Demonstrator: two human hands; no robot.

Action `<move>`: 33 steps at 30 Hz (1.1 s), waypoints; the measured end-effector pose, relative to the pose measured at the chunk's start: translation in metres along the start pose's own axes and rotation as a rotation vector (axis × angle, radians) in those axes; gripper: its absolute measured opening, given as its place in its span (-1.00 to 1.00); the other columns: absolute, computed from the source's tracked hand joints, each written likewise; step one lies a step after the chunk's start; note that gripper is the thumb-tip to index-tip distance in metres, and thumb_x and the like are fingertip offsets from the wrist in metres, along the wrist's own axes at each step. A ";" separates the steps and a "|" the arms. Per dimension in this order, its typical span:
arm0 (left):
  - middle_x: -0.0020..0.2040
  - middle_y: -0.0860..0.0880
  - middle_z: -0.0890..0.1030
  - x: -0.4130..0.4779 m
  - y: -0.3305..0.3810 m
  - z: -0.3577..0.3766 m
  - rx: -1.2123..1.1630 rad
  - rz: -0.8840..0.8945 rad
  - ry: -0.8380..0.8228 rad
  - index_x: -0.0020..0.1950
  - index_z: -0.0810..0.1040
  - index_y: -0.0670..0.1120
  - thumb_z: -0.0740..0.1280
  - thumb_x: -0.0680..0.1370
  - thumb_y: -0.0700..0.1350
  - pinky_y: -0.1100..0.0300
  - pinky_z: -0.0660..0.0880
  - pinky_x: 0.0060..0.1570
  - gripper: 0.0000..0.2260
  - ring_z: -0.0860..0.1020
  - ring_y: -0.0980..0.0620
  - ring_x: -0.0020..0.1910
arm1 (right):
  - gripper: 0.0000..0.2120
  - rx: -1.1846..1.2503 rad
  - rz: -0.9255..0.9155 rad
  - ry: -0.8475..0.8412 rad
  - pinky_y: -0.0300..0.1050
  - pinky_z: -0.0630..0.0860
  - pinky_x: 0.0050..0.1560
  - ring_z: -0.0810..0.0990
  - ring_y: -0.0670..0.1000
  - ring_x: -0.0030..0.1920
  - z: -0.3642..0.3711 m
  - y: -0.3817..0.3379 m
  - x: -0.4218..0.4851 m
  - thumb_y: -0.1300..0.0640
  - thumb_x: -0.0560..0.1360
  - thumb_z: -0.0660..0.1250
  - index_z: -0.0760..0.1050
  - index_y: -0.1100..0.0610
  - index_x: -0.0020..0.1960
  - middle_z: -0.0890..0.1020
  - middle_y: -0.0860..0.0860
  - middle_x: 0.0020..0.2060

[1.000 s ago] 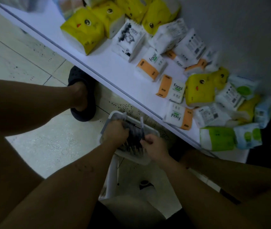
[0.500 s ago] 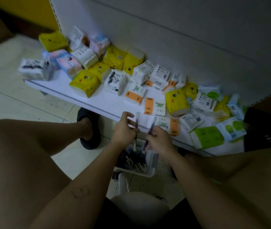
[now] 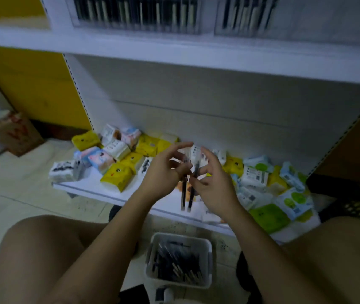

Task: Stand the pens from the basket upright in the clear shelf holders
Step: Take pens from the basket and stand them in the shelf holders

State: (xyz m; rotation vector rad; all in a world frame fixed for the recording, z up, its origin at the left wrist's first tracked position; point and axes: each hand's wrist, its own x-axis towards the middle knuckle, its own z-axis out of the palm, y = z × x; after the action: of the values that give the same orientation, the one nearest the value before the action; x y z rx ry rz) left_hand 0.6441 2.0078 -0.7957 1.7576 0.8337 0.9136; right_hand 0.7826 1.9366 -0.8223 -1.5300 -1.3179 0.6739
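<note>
Two dark pens [image 3: 186, 196] hang upright between my hands in front of the lower shelf. My left hand [image 3: 163, 172] pinches the left pen near its top, and my right hand [image 3: 213, 183] pinches the right one. Below them, between my knees, a white basket [image 3: 209, 249] on the floor holds several more dark pens. Clear holders [image 3: 135, 25] stand on the upper shelf at the top of the view with several pens upright in them; a second clear holder [image 3: 249, 20] sits to their right.
The lower white shelf [image 3: 91, 187] carries several tissue packs in yellow, white, blue and green. A brown paper bag [image 3: 16, 132] stands on the floor at the left. A black crate [image 3: 350, 200] sits at the right. My bare knees frame the basket.
My hands have lifted out of the basket with a pen each and risen in front of the lower shelf. My view has tilted up, bringing the upper shelf holders into sight.
</note>
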 end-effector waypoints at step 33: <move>-0.01 -0.01 0.61 0.219 0.332 -0.001 0.114 0.699 0.057 0.16 0.57 0.06 0.39 0.51 -0.29 0.22 0.62 -0.12 -0.69 0.66 0.11 -0.15 | -0.72 -0.093 -0.681 0.435 -0.16 0.64 -0.29 0.69 0.00 -0.26 -0.269 -0.275 0.170 0.25 0.51 0.39 0.53 -0.02 0.16 0.59 0.00 -0.03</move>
State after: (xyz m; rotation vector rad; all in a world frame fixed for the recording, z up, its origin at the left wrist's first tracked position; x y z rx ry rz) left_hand 0.7945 2.0898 -0.4370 2.1766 0.2909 1.3867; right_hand 0.9483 1.9991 -0.4408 -1.0991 -1.4132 -0.1468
